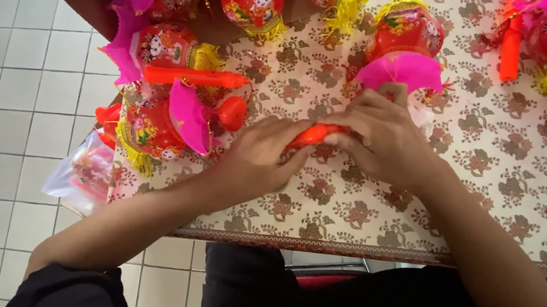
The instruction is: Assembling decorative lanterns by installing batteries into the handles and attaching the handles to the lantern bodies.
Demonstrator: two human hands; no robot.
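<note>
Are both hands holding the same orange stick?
Yes: the left hand and right hand both grip the orange stick between them.

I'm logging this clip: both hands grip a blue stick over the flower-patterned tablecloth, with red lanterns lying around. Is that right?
Not quite. The stick is orange-red, not blue, as the head view shows. The rest stands: the left hand and right hand both grip it over the flower-patterned tablecloth, with red lanterns lying around.
</note>
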